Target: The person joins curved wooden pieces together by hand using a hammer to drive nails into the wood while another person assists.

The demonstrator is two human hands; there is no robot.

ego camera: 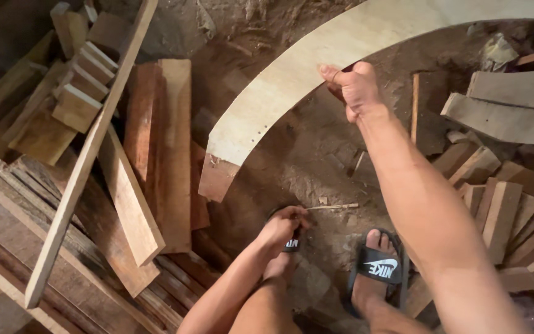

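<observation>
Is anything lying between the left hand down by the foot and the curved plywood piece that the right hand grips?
Nothing visible blocks it. The left hand pinches a thin wooden sliver near the sandal; only bare dirt floor lies between it and the curved plywood piece gripped by the right hand.

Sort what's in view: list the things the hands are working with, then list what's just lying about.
In hand:
- curved plywood strip, gripped at its inner edge by the right hand
- thin stick, pinched at one end by the left hand

Lying about:
- long batten
- reddish planks
- stacked blocks
- offcuts at the right
- dirt floor
</observation>
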